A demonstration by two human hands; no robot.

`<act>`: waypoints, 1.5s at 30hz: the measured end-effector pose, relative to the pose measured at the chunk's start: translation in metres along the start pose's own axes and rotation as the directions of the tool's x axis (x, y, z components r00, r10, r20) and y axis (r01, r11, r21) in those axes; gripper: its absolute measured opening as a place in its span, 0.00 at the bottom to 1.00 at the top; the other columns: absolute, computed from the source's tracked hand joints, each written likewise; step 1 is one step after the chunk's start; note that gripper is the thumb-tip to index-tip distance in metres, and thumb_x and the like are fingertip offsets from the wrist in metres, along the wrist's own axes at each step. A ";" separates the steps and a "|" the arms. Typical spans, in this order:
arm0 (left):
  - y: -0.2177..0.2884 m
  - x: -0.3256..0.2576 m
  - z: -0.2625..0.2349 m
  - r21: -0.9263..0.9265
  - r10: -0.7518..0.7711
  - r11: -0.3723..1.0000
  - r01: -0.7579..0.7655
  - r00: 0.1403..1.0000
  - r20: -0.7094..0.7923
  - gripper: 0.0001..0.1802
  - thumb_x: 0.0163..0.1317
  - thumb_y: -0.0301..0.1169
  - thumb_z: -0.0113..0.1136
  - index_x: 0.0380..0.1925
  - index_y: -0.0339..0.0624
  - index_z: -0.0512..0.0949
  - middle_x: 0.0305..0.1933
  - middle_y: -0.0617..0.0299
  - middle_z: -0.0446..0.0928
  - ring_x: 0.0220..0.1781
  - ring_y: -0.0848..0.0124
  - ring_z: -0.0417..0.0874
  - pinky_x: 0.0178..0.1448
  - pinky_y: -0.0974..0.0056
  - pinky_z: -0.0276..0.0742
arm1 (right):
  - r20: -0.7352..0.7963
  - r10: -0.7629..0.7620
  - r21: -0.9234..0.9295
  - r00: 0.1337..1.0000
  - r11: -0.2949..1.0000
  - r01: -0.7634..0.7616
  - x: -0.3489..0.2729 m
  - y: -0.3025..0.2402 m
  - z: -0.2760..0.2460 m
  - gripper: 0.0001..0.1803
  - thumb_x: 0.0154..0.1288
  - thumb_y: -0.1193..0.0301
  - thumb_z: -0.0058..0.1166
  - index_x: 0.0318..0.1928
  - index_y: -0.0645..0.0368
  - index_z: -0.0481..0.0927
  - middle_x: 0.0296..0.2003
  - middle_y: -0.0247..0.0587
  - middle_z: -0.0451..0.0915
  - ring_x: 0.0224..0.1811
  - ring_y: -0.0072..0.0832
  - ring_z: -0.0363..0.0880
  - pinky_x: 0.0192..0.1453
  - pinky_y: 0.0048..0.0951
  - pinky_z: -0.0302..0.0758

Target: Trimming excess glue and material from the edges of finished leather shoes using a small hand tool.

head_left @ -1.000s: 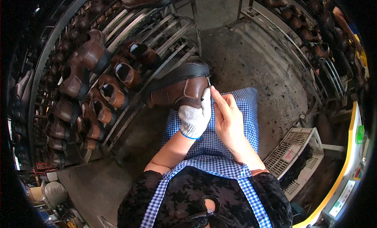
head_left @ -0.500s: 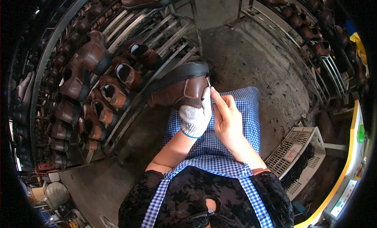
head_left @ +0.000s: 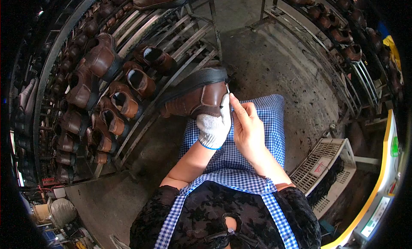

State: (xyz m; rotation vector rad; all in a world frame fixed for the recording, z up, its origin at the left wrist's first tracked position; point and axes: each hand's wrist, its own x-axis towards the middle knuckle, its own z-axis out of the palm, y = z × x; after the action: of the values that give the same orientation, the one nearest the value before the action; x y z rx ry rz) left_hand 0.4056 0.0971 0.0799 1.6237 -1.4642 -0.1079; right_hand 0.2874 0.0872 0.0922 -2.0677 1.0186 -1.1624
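Note:
My left hand (head_left: 213, 125), in a white knit glove with a blue cuff edge, is inside the opening of a brown leather shoe (head_left: 211, 98) and holds it up. The shoe is turned over, its thick black sole (head_left: 189, 82) facing up and away and its heel toward the right. My bare right hand (head_left: 247, 124) is closed beside the heel, index finger stretched along a thin, pale, pointed tool (head_left: 228, 87). Its tip meets the heel close to the edge of the sole. Most of the tool is hidden by the fingers. My gloved thumb rests along the heel.
To the left, a metal rack (head_left: 171, 79) carries rows of brown shoes (head_left: 123, 99). Another shoe rack (head_left: 296, 26) stands at the far right. A beige plastic crate (head_left: 319, 165) with dark material inside sits at the right, near a yellow-edged table (head_left: 383, 176). A blue checked apron (head_left: 270, 133) covers my lap.
Almost nothing differs. The right index fingertip and the tool have shifted very slightly up along the heel, and the shoe stays in nearly the same pose.

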 end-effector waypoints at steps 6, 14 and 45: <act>0.000 -0.004 -0.002 -0.053 -0.080 0.995 0.082 0.996 0.040 0.19 0.66 0.35 0.53 0.56 0.44 0.73 0.56 0.50 0.74 0.58 0.53 0.75 0.61 0.54 0.70 | -0.040 0.021 0.062 0.999 0.998 -0.018 -0.002 -0.004 0.006 0.25 0.62 0.85 0.50 0.60 0.57 0.72 0.33 0.43 0.71 0.29 0.29 0.74 0.29 0.26 0.72; -0.006 -0.010 0.005 -0.112 -0.171 0.976 0.185 0.977 0.130 0.18 0.65 0.33 0.54 0.54 0.43 0.73 0.55 0.49 0.74 0.57 0.53 0.76 0.60 0.53 0.71 | 0.007 0.054 -0.014 0.999 0.998 -0.053 0.000 -0.003 0.000 0.26 0.62 0.85 0.50 0.60 0.54 0.73 0.33 0.43 0.72 0.28 0.31 0.75 0.29 0.27 0.74; 0.003 -0.015 0.006 -0.066 -0.072 0.995 0.080 0.991 0.110 0.24 0.67 0.40 0.53 0.57 0.36 0.69 0.56 0.41 0.72 0.60 0.48 0.73 0.62 0.52 0.69 | -0.086 0.154 0.353 0.984 0.929 -0.114 0.039 0.036 -0.002 0.20 0.66 0.76 0.49 0.59 0.60 0.72 0.28 0.39 0.71 0.30 0.28 0.73 0.37 0.27 0.71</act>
State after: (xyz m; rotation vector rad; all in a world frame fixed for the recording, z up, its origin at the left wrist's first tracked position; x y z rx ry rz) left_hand 0.3952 0.1068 0.0708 1.6376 -1.4628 -0.2910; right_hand 0.2868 0.0347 0.0835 -1.6479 0.9139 -1.2952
